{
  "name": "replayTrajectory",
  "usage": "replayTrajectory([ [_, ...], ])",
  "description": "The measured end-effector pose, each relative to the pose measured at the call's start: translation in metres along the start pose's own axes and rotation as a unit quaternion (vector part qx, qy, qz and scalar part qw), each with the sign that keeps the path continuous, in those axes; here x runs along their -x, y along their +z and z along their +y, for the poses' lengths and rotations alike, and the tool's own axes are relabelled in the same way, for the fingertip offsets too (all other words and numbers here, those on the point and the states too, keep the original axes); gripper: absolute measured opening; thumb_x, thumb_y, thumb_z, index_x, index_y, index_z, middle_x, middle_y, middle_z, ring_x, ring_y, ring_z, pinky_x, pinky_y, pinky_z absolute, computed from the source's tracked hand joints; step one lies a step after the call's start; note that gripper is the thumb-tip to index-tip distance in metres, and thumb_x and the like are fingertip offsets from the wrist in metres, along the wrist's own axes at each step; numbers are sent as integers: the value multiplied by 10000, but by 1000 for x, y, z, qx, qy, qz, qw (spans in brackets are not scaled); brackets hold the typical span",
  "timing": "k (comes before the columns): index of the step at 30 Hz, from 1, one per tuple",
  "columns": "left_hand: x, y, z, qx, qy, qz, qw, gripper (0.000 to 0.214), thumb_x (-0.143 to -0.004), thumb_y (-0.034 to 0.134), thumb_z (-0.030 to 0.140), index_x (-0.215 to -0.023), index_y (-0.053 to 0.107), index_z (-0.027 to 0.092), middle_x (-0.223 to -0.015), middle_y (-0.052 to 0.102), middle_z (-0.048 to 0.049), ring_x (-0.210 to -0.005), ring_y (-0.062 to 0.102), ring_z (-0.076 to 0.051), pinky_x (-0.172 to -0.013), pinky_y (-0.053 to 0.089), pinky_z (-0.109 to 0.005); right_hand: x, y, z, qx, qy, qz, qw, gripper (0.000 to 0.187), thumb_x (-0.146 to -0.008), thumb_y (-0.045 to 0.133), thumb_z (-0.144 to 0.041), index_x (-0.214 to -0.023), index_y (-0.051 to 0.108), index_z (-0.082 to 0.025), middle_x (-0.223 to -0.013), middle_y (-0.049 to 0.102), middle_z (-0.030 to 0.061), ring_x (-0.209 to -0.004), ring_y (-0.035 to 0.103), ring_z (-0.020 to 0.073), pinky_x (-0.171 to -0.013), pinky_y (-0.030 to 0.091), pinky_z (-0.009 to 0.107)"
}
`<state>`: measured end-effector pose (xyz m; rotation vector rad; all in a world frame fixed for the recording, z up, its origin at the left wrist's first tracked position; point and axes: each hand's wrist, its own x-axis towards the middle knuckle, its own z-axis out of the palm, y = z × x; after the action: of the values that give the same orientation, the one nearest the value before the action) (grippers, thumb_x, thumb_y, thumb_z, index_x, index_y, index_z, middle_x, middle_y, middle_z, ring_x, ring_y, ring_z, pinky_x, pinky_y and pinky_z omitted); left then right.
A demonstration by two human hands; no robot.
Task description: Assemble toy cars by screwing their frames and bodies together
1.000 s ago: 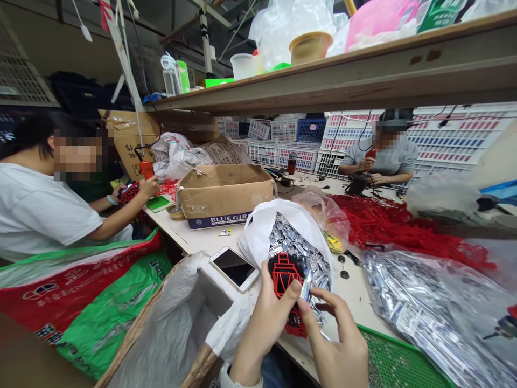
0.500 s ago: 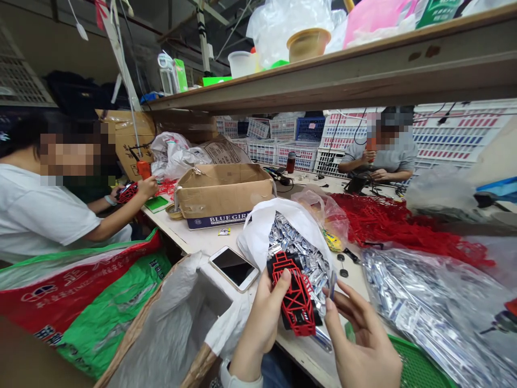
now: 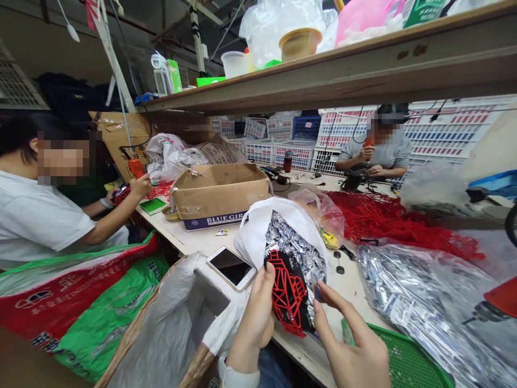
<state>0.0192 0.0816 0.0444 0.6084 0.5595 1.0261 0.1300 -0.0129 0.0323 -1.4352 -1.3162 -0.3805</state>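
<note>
“Two hands are hovering apart over the near edge of the worktop (image 3: 197, 240) in the head view. What is each holding?”

“The left hand (image 3: 258, 304) is gripping the red-and-black piece (image 3: 287, 292), holding it tilted in front of the white bag (image 3: 251, 231) of silvery pieces (image 3: 297, 242). The right hand (image 3: 353, 330) is pinching what looks like a thin strip (image 3: 316, 291) just beside it.”

“Are strip and piece touching?”

“I can't tell; it's too blurred. A phone (image 3: 231, 268) is lying left of the bag, and a green tray (image 3: 407, 353) is sitting right of the hands, both by that edge.”

“Which step are we watching?”

“Handling a single strip, I'm judging. The next move seems to be calling for a steady left grip and a fine right pinch.”
</note>
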Motion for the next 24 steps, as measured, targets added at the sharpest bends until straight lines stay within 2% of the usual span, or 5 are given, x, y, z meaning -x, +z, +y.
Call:
replayTrajectory([
  [5, -7, 2, -4, 83, 43, 78, 993, 699, -610, 940, 550, -1154, 704, 180, -1299, 729, -111, -1246, 651, -252, -1031, 543, -316, 2, 7, -7, -48, 124, 94, 987, 279, -932, 699, -352, -1148, 742, -181, -1061, 769, 73, -886, 760, 211, -860, 613, 270],
  [9, -8, 9, -4, 128, 59, 100, 985, 518, -649, 959, 381, -1034, 690, 164, -1090, 790, -96, -870, 757, -203, -782, 643, -315, -1, 14, -13, -149, 267, 245, 920, 453, -821, 811, -425, -1152, 732, -127, -1020, 768, 128, -824, 757, 192, -787, 619, 215],
  [13, -2, 20, -12, 145, 52, 96, 983, 418, -725, 885, 189, -1082, 668, 177, -1129, 782, -84, -954, 761, -221, -804, 653, -339, 0, 20, -10, -256, 347, 211, 877, 625, -730, 882, -458, -1202, 698, -92, -972, 766, 153, -770, 763, 231, -698, 654, 257],
  [18, 6, 24, -27, 106, -20, 2, 994, 703, -669, 915, 230, -1284, 575, 217, -1180, 772, -103, -980, 761, -239, -830, 616, -339, 8, 29, -3, -289, 383, 247, 842, 716, -717, 904, -453, -1289, 659, -99, -1011, 761, 147, -796, 760, 226, -701, 660, 268],
  [24, 8, 7, -21, -54, -63, -176, 981, 805, -574, 977, 232, -1315, 663, 238, -1249, 753, -102, -1179, 692, -287, -1050, 504, -366, 4, 17, -12, -183, 301, 296, 888, 584, -794, 852, -418, -1259, 703, -99, -952, 764, 126, -767, 742, 184, -674, 628, 202],
])
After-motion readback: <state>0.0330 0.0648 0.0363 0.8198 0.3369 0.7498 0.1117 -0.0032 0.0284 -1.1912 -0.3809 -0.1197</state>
